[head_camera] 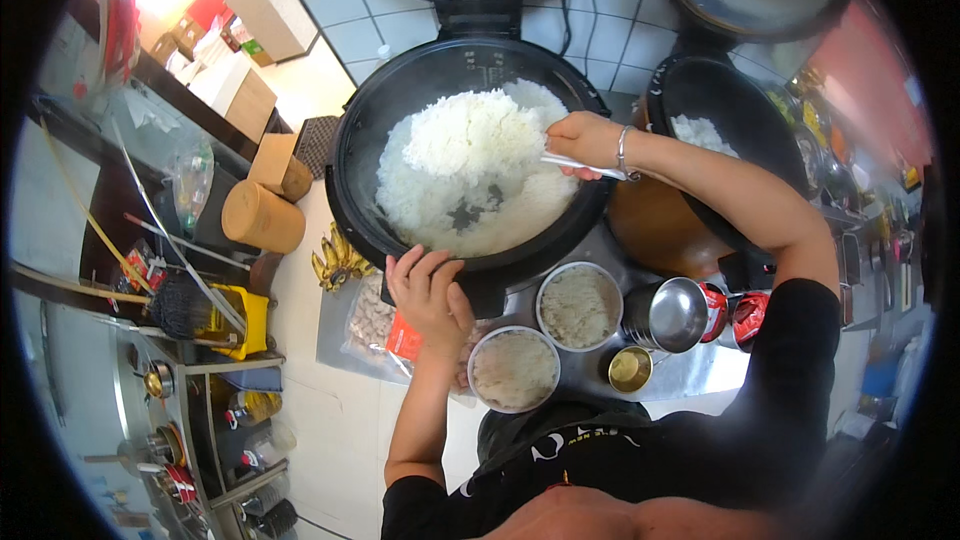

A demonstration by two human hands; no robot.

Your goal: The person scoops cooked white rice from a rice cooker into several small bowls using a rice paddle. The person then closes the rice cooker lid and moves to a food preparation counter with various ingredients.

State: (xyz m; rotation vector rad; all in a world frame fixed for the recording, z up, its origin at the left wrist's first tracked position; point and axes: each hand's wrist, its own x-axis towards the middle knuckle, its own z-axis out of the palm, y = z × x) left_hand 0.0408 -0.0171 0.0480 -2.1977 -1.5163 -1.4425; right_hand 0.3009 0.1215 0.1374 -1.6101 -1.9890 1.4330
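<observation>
My right hand (581, 142) grips the white handle of a rice paddle (577, 163), whose blade is hidden under a heap of cooked white rice (476, 131). Both are over a large black rice cooker pot (367, 142) with more rice along its bottom and sides. A dark patch of the pot's bottom shows between the rice. At the pot's near rim rests my left hand (431, 296), fingers spread and holding nothing. Two round tubs filled with a pale, grainy food, one tub (577, 307) behind the other tub (514, 370), stand on the metal counter in front of me.
A second open rice cooker (660, 217) stands to the right. Near the tubs are a steel container (677, 315), a small brass-coloured cup (630, 370) and red packets (750, 315). Bananas (337, 259) and a plastic bag of pale pieces (370, 315) lie left. A yellow mop bucket (255, 319) is beyond.
</observation>
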